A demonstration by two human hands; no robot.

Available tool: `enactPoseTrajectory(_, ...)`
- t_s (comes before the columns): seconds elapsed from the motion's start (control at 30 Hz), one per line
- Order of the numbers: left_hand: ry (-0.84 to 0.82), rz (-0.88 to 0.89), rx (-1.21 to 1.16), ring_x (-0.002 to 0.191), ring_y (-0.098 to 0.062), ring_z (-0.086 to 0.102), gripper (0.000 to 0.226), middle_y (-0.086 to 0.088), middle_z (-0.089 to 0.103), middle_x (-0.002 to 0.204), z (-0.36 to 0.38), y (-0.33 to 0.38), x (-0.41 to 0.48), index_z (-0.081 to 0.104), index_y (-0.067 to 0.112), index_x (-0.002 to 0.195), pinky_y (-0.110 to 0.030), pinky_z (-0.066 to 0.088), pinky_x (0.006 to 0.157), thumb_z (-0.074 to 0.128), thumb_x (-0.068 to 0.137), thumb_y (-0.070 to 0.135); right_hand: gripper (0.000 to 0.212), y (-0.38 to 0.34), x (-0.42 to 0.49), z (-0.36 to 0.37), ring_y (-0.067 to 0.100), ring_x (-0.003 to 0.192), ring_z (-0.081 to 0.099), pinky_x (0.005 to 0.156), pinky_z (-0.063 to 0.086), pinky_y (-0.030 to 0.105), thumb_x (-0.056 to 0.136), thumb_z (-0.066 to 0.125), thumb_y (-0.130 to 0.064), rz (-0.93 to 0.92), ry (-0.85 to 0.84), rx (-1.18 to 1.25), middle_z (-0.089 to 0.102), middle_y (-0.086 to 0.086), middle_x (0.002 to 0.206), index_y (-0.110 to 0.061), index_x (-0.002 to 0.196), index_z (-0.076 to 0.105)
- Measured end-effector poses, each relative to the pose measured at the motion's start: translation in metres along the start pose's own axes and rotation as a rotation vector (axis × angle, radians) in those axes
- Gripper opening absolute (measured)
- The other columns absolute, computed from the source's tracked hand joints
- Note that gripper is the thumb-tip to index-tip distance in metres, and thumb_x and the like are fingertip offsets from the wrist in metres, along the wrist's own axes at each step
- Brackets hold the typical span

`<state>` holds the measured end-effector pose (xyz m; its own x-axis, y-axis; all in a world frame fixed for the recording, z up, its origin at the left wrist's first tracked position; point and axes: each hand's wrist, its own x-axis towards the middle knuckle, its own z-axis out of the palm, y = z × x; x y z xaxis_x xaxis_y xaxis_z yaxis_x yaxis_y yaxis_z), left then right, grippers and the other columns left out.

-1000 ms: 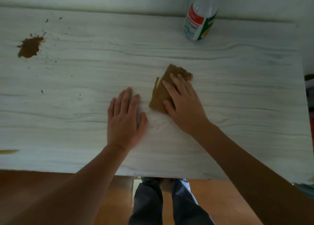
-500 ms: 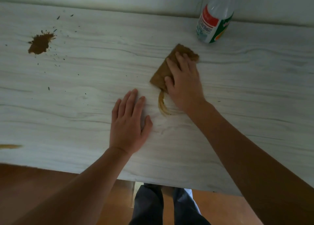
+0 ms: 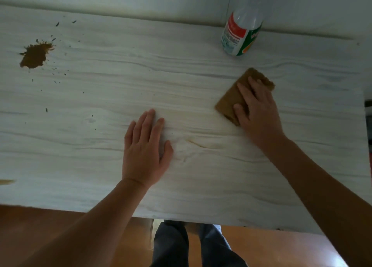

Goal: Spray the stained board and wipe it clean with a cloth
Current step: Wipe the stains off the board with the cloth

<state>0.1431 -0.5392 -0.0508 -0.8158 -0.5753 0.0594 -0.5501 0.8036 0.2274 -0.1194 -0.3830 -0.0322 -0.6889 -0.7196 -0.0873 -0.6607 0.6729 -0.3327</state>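
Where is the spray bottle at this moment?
Head view: the spray bottle stands at the far edge of the board, right of centre, beyond the cloth under the right hand.

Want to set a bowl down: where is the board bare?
Bare: the middle of the board, between the stain and the left hand, and the far strip between stain and bottle. Crowded: far right, where bottle, cloth and right hand sit close.

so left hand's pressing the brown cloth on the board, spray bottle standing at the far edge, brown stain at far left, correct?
Wrong hand: the head view shows the right hand pressing the brown cloth on the board; the left hand lies flat on bare wood. The spray bottle standing at the far edge, brown stain at far left: both correct.
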Motion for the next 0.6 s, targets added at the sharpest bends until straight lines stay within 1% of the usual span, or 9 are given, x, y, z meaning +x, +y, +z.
enactPoseTrajectory(0.07, 0.008, 0.003, -0.002, 0.154, -0.033, 0.032, 0.058, -0.017, 0.038, 0.163, 0.0, 0.001, 0.0, 0.049, 0.008, 0.148, -0.053, 0.024, 0.126, 0.046, 0.099, 0.038, 0.057, -0.029, 0.018, 0.011, 0.035, 0.151, 0.019, 0.124, 0.017, 0.048, 0.101, 0.043, -0.036, 0.053, 0.019, 0.015, 0.024, 0.014, 0.164, -0.015, 0.153, 0.037)
enactPoseTrajectory(0.13, 0.013, 0.003, 0.0, 0.153, -0.033, 0.033, 0.058, -0.016, 0.039, 0.162, 0.0, 0.001, 0.0, 0.05, 0.008, 0.148, -0.053, 0.024, 0.125, 0.045, 0.099, 0.038, 0.056, -0.06, 0.019, 0.022, 0.035, 0.151, 0.018, 0.125, 0.015, 0.047, 0.101, 0.046, -0.033, 0.04, 0.017, 0.024, 0.023, 0.014, 0.164, -0.016, 0.154, 0.037)
enactPoseTrajectory(0.2, 0.008, 0.002, 0.005, 0.153, -0.033, 0.032, 0.059, -0.016, 0.038, 0.163, 0.001, 0.001, -0.001, 0.049, 0.009, 0.149, -0.052, 0.023, 0.126, 0.043, 0.099, 0.039, 0.058, -0.082, 0.006, 0.032, 0.033, 0.152, 0.019, 0.124, 0.017, 0.047, 0.099, 0.05, -0.033, -0.067, 0.001, 0.057, 0.025, 0.012, 0.164, -0.016, 0.153, 0.04)
enactPoseTrajectory(0.27, 0.0, 0.002, 0.009, 0.154, -0.032, 0.031, 0.06, -0.015, 0.037, 0.164, 0.0, 0.001, 0.0, 0.048, 0.009, 0.149, -0.051, 0.022, 0.127, 0.043, 0.099, 0.04, 0.059, -0.088, -0.009, 0.033, 0.029, 0.152, 0.019, 0.123, 0.016, 0.044, 0.097, 0.053, -0.036, -0.183, -0.058, 0.093, 0.026, 0.009, 0.164, -0.017, 0.152, 0.041)
enactPoseTrajectory(0.33, -0.005, -0.001, 0.005, 0.154, -0.032, 0.03, 0.06, -0.015, 0.037, 0.164, -0.001, 0.001, 0.0, 0.048, 0.009, 0.149, -0.05, 0.021, 0.127, 0.043, 0.099, 0.041, 0.059, -0.078, -0.013, 0.024, 0.024, 0.152, 0.02, 0.123, 0.018, 0.041, 0.098, 0.053, -0.037, -0.243, -0.102, 0.123, 0.027, 0.005, 0.164, -0.019, 0.153, 0.04)
enactPoseTrajectory(0.37, -0.008, -0.002, 0.001, 0.154, -0.032, 0.03, 0.06, -0.015, 0.037, 0.164, -0.001, 0.001, 0.0, 0.048, 0.009, 0.149, -0.05, 0.021, 0.127, 0.043, 0.099, 0.04, 0.058, -0.071, -0.013, 0.019, 0.023, 0.15, 0.024, 0.121, 0.022, 0.04, 0.098, 0.054, -0.037, -0.242, -0.096, 0.153, 0.03, 0.004, 0.163, -0.02, 0.152, 0.042)
enactPoseTrajectory(0.43, -0.01, -0.003, -0.006, 0.154, -0.032, 0.031, 0.059, -0.015, 0.037, 0.163, -0.001, 0.001, 0.0, 0.049, 0.009, 0.148, -0.051, 0.022, 0.127, 0.042, 0.099, 0.04, 0.053, -0.055, -0.008, 0.008, 0.022, 0.144, 0.035, 0.118, 0.031, 0.038, 0.097, 0.057, -0.034, -0.19, -0.022, 0.219, 0.04, 0.003, 0.157, -0.019, 0.147, 0.049)
enactPoseTrajectory(0.5, -0.009, -0.006, -0.006, 0.153, -0.032, 0.032, 0.059, -0.015, 0.038, 0.163, 0.0, 0.002, 0.0, 0.05, 0.009, 0.148, -0.052, 0.023, 0.126, 0.043, 0.098, 0.04, 0.051, -0.04, 0.001, -0.002, 0.021, 0.139, 0.04, 0.116, 0.035, 0.039, 0.095, 0.06, -0.033, -0.091, 0.066, 0.265, 0.048, 0.004, 0.15, -0.018, 0.143, 0.052)
enactPoseTrajectory(0.6, -0.014, -0.008, -0.009, 0.154, -0.032, 0.031, 0.06, -0.014, 0.037, 0.164, 0.0, 0.002, 0.001, 0.049, 0.009, 0.148, -0.051, 0.021, 0.127, 0.044, 0.097, 0.04, 0.059, -0.02, 0.023, -0.017, 0.018, 0.135, 0.044, 0.114, 0.038, 0.038, 0.092, 0.064, -0.039, 0.124, 0.142, 0.38, 0.049, 0.0, 0.146, -0.02, 0.146, 0.047)
